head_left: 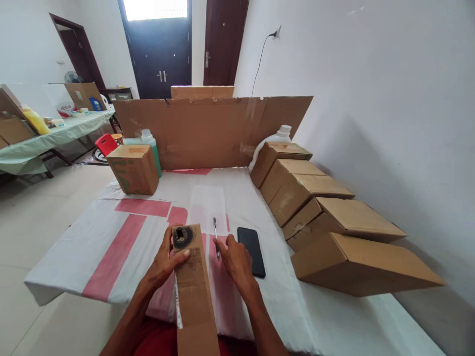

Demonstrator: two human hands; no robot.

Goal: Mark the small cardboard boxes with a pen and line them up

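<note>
From far away, I looked down through the head camera at my two grips over the table (297, 306). My left grip (163, 266) was closed around the far end of a long brown box (198, 296), with its thumb on top and its other fingers around the left side. The box pointed away from me, and its near end ran out of sight at the bottom. Near its far end there was a dark, burnt-looking ring (188, 242) with a little hole in it, just past the thumb. My right grip (238, 257) was to the right of the box and apart from it. Its fingers were partly bent, and the pointing finger was touching a thin pen (215, 228). I could not tell if that grip really had hold of the pen or only touched it. A black phone (252, 249) lay flat just to the right of that grip. Past the pen's far end was a pale sheet (207, 202), lying on a white cloth (83, 242) with pink patches. A row of brown boxes (322, 217) stood along the right side, with a white jug (279, 134) behind the farthest one. On the far left was another brown box (134, 170), with a green bottle (154, 148) right behind it. A big cardboard sheet (208, 131) stood up across the back.
</note>
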